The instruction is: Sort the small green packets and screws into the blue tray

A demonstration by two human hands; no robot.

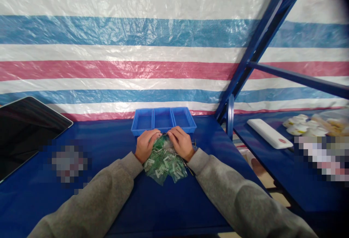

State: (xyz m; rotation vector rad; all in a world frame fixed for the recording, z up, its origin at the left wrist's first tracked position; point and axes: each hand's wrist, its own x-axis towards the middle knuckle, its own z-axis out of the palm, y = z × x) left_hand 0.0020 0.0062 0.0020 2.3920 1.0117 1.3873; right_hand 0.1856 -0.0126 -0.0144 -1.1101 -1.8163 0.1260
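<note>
Several small green-tinted clear plastic bags, with slim metal pieces and white labels in them, lie in a pile on the blue table. My left hand is at the pile's upper left edge, fingers curled and thumb against the pile. Opposite it, my right hand bends over the upper right edge, its fingertips pinched together. Both sets of fingertips nearly meet over the top of the pile. Whatever they pinch is too small to make out. Just beyond the hands stands a blue three-compartment tray.
A dark-screened panel is at the left, with a blurred-out patch beside it. Thin dark rods show beside my right wrist. Rightward, a blue metal frame rises before a second table holding a white oblong device and white round items.
</note>
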